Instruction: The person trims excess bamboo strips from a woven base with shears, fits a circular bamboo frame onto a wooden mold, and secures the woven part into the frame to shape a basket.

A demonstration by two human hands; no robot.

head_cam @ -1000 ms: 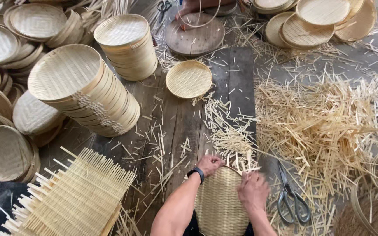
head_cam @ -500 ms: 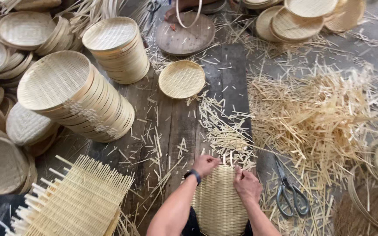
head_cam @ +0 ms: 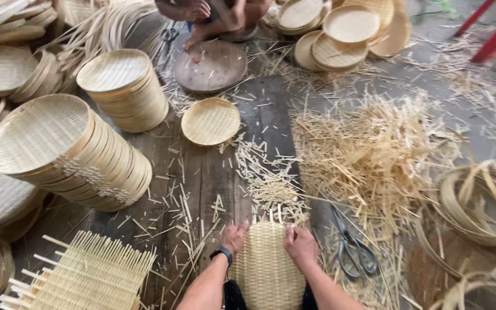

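You are pressing both hands on the far edge of a woven bamboo mat [head_cam: 266, 270] at the bottom centre of the frame: your left hand [head_cam: 234, 238] is curling its grip over the upper left rim, your right hand [head_cam: 301, 247] is lying on the upper right rim, fingers closed onto the weave. The mat's body looks fully woven, but strip ends are sticking out at its top, so trimming and rimming seem left. Scissors [head_cam: 352, 250] are lying just right of it on the floor, and stacks of finished trays [head_cam: 70, 152] are sitting at the left.
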